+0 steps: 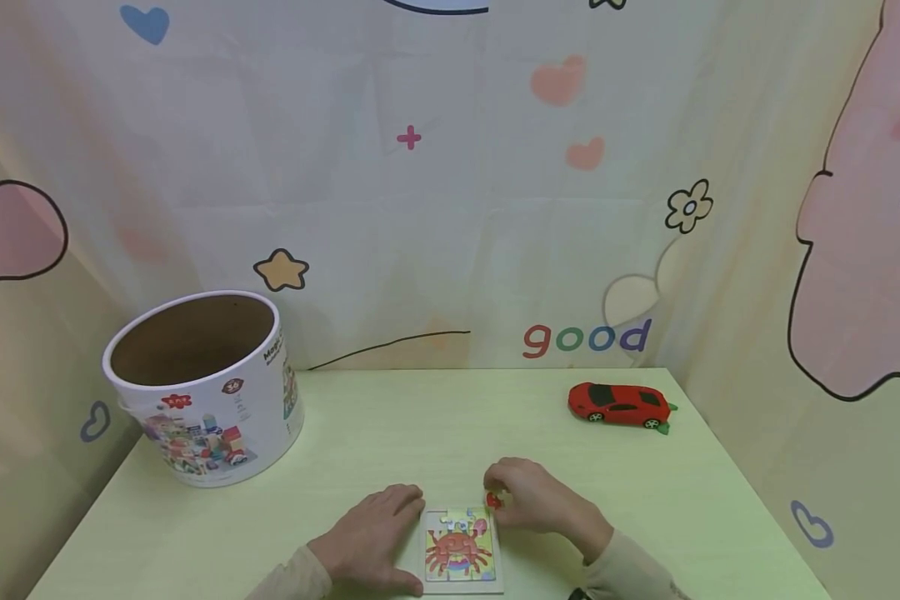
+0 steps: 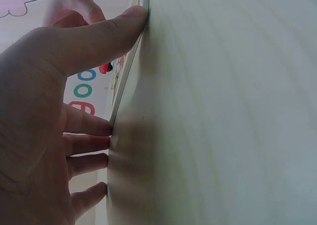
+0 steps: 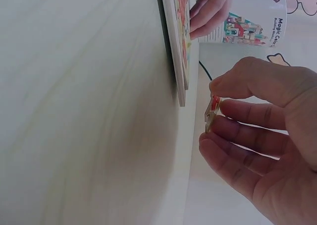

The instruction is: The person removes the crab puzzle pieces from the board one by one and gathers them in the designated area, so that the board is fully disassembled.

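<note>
A crab jigsaw puzzle (image 1: 459, 552) in a pale square tray (image 1: 461, 587) lies near the table's front edge. Along the tray's left side rests my left hand (image 1: 371, 537): the thumb touches the near corner and the index fingertip touches farther up, with the fingers spread on the table. My right hand (image 1: 536, 500) is at the tray's upper right corner. Between its thumb and fingers it pinches a small red and yellow puzzle piece (image 3: 214, 106), held above the table. A gap shows at the upper left of the picture.
A large white bucket (image 1: 210, 417) with printed toy blocks stands open at the back left. At the back right sits a red toy car (image 1: 618, 405), with bits of green behind its rear. A printed curtain (image 1: 450, 208) hangs behind the table (image 1: 420, 433).
</note>
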Available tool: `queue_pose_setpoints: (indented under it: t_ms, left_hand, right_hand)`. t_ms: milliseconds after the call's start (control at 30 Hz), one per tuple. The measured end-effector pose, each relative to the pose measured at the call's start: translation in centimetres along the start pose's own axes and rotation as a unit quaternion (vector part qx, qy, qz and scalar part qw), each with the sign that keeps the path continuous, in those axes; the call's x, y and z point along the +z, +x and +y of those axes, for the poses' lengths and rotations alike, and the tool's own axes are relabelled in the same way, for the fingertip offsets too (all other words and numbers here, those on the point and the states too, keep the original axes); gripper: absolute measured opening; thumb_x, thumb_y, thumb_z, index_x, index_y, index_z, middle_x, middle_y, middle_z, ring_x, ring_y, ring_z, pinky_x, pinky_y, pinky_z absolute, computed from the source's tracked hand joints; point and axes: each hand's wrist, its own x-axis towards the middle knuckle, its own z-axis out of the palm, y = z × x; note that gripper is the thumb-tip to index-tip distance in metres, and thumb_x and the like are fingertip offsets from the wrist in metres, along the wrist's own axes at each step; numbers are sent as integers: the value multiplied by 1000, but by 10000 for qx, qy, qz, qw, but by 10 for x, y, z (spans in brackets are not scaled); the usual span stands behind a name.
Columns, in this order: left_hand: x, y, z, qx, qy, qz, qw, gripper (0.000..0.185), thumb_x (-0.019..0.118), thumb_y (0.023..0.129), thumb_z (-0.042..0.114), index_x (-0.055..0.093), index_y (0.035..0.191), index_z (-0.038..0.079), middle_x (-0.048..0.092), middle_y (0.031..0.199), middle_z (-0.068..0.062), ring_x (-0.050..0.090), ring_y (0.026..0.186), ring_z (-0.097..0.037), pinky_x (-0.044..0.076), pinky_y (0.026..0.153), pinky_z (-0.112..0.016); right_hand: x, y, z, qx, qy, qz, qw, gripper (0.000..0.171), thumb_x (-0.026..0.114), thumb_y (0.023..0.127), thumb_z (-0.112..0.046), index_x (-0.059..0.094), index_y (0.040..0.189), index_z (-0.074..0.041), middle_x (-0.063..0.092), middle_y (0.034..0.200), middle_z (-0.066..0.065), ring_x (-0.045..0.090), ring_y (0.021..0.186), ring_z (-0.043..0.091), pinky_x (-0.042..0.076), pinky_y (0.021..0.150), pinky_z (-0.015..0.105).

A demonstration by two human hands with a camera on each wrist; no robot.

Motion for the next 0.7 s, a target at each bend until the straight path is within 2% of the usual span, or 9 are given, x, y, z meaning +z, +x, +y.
queue_pose_setpoints:
  t_ms: [400,700]
  left_hand:
    - [4,0,-2,89,59,128,9999,107,51,72,86,44,143,6,41,147,-9,40,136,-26,39,112,-44]
    - [4,0,-1,32,-41,90,9999,108,52,71,86,44,143,6,41,148,-9,39,137,-27,38,113,-45]
  right_hand:
    - [2,-5,11,110,-141,22,9998,25,77,76,-15,68,99,-11,60,87,-8,50,82,8,51,76,28]
    - [4,-13,17,150,-225,32,9996,25,77,75,-13,68,98,-11,60,88,-8,48,80,6,51,75,28]
